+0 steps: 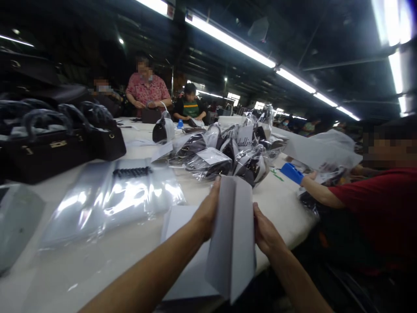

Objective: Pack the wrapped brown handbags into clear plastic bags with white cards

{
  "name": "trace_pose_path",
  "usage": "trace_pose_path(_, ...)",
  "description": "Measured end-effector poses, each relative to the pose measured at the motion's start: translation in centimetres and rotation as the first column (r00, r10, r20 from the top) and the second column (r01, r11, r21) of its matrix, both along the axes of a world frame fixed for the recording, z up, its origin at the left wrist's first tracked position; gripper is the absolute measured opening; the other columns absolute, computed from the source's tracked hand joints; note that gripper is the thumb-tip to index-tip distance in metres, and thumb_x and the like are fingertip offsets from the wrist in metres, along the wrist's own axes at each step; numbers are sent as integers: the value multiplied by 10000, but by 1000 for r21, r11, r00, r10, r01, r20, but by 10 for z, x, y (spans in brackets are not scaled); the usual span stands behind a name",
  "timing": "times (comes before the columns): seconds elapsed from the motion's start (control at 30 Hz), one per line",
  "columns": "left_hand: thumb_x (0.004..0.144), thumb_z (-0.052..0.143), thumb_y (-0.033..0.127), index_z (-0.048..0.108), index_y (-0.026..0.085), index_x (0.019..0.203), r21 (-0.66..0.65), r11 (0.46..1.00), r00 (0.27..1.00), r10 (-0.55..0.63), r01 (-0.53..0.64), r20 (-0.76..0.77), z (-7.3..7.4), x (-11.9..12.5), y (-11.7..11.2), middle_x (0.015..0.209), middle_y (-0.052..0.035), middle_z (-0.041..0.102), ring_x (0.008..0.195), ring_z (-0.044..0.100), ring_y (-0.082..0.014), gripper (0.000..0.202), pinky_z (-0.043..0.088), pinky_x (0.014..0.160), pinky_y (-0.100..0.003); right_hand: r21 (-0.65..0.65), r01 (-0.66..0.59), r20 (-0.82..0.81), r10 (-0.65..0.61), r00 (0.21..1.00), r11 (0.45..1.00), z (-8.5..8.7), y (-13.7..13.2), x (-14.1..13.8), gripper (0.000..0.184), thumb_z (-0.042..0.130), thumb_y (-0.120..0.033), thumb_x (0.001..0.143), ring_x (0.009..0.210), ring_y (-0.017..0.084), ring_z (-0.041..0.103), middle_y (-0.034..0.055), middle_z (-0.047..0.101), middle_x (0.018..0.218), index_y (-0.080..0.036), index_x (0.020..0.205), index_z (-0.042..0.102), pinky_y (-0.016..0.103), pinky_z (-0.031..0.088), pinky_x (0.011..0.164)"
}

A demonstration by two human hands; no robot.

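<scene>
The left hand [208, 215] and the right hand [265, 230] hold a folded white sheet [243, 230] between them. The left hand grips its left side near the top, and the right hand has its fingers on the right edge. The folded sheet stands up at the near edge of the big white table [282, 208], in front of the person. Just beside and under it lie flat white sheets [192, 271]. To the left is a shiny pile of clear plastic [81, 208], with a black curly thing [132, 172] on top. Past the hands is a heap of dark bags in clear wrap [208, 163]. More dark handbags [58, 152] stand at the far left. On the right, a person in a red shirt [384, 200] reaches over the table, near a blue thing [292, 173].
</scene>
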State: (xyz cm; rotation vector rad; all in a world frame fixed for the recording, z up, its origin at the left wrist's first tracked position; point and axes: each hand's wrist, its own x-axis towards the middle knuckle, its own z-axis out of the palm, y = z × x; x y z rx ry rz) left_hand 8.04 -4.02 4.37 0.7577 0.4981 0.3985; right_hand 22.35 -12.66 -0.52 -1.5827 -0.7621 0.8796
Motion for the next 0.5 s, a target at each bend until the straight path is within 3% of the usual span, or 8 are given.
trace_pose_path(0.1, 717, 420, 690, 584, 117, 968, 126, 966, 971, 234, -226, -54, 6, -51, 17, 702, -59, 634, 585, 580, -166, 647, 486, 562, -290, 30, -61, -256, 67, 964, 998, -2, 8, -18, 336, 411, -449, 862, 953, 172, 566, 52, 621, 1000, -173, 995, 549, 285, 467, 827)
trace_pose_path(0.17, 753, 440, 622, 537, 121, 1027, 365, 875, 907, 392, -317, -152, -6, -73, 26, 773, -64, 635, 604, 579, -158, 580, 489, 570, -285, 15, -121, -353, 118, 928, 993, -2, 11, -28, 269, 515, -415, 811, 861, 161, 587, 36, 637, 912, -168, 912, 548, 260, 474, 778)
trace_pose_path(0.23, 796, 413, 550, 499, 121, 1080, 594, 755, 808, 517, -276, -282, -24, -84, 35, 875, -89, 634, 679, 594, -174, 522, 493, 610, -295, -73, -158, -343, 124, 931, 985, -4, 14, -36, 274, 549, -434, 782, 703, 128, 583, 10, 626, 799, -173, 858, 524, 227, 481, 652)
trace_pose_path(0.33, 814, 399, 458, 486, 125, 1118, 748, 641, 667, 634, -171, -391, -48, -86, 51, 1091, -133, 579, 925, 571, -233, 459, 457, 775, -342, -234, -186, -240, 128, 962, 954, -14, 18, -45, 334, 526, -505, 771, 523, 82, 508, -30, 552, 653, -176, 814, 485, 179, 417, 459)
trace_pose_path(0.43, 800, 427, 409, 525, 131, 1081, 820, 568, 620, 671, -77, -406, -60, -81, 64, 1146, -133, 553, 1072, 491, -272, 408, 353, 919, -378, -328, -184, 35, 206, 978, 927, -25, 20, -46, 402, 438, -571, 784, 394, 79, 440, -54, 441, 501, -178, 700, 435, 176, 329, 349)
trace_pose_path(0.5, 805, 409, 416, 547, 135, 1041, 849, 529, 620, 670, -14, -407, -68, -79, 68, 1081, -123, 580, 1050, 497, -279, 392, 338, 924, -391, -375, -150, 265, 261, 928, 915, -31, 22, -38, 446, 369, -602, 795, 327, 92, 414, -54, 403, 436, -187, 634, 397, 190, 271, 305)
